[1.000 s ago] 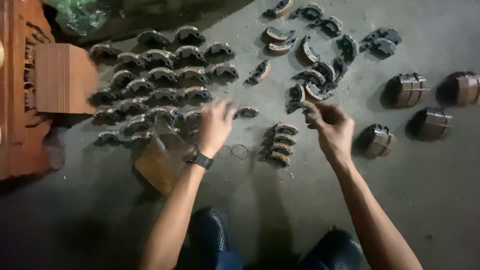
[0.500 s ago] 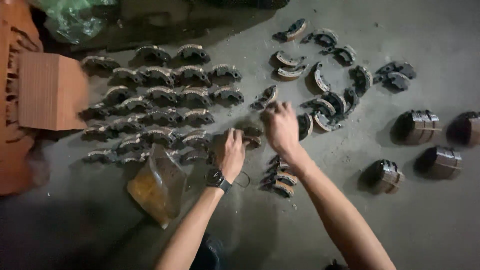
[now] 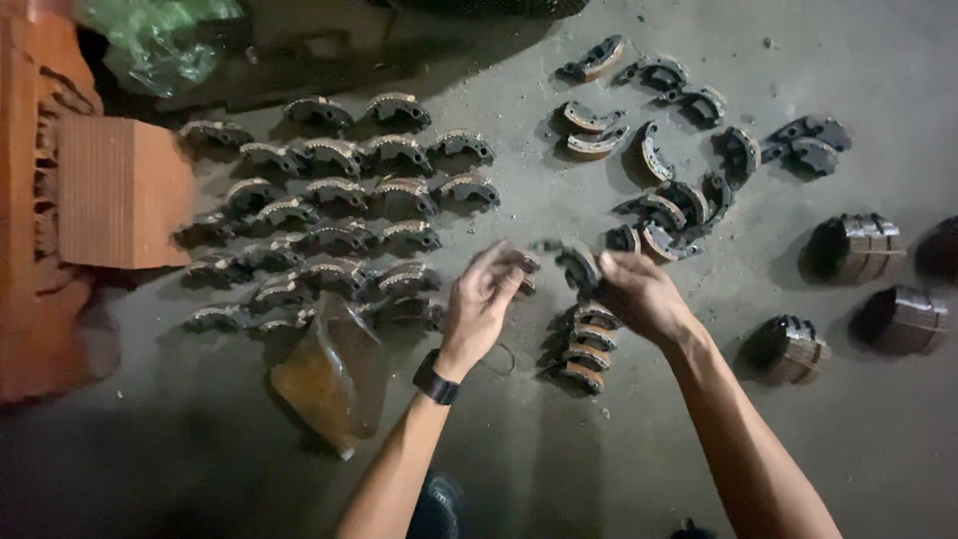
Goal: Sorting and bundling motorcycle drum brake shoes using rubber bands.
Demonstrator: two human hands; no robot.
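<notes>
Head view: looking straight down at a grey concrete floor (image 3: 519, 469) strewn with curved brake shoes; two bare forearms reach in from the bottom edge.
Landmark: short stack of brake shoes (image 3: 587, 349) on the floor between the two wrists; all places below are given from it.
Left hand (image 3: 484, 299): just left of the stack and a little above it, black wristband (image 3: 436, 378) on the wrist. Fingers curled, tips touching a dark piece at their upper right; blurred, so whether they pinch it or only touch it I cannot tell.
Right hand (image 3: 639, 294): just above and right of the stack, fingers closed around one brake shoe (image 3: 579, 264).
Held brake shoe: raised off the floor, directly above the stack, between the two hands; it juts out left of the right fingers toward the left fingertips. Long axis appears to run up-left to down-right; motion blur, so only roughly.
Nearer hand: the right, which grips it; the left fingertips are just beside its left end.
Laid-out rows (image 3: 329, 215): brake shoes in neat rows, well up-left of the stack.
Loose heap (image 3: 689, 170): unsorted shoes, up-right of the stack.
Bundles (image 3: 858, 250): bound packs of shoes, far right.
Plastic bag (image 3: 334, 374): crumpled, brownish, left of the stack.
Brick (image 3: 120, 190): red, far left.
</notes>
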